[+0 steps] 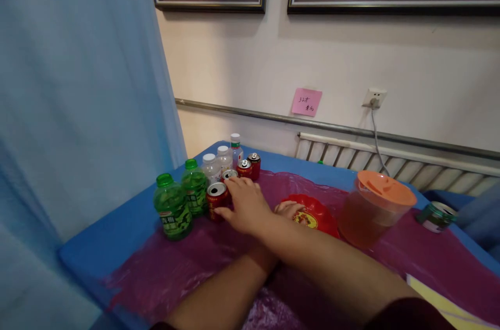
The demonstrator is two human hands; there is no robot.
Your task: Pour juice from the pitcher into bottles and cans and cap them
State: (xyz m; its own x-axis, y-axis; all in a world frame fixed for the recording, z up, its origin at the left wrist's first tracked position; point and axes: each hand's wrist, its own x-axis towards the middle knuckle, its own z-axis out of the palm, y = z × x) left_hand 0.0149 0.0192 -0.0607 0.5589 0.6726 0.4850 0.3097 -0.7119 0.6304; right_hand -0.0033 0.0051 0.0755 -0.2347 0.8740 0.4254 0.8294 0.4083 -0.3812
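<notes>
Lying part-hidden at the red plate [326, 215], the left hand [288, 209] has a grip nobody can tell, while left of that plate the right hand [247, 206], fingers half open, touches one of four red cans [215, 202], near two green bottles [172, 210] and three white-capped bottles [211, 168].

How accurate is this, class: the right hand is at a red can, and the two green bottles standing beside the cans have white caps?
The cap colour is wrong: the head view shows that the two green bottles have green caps. The right hand is indeed at a red can.
</notes>
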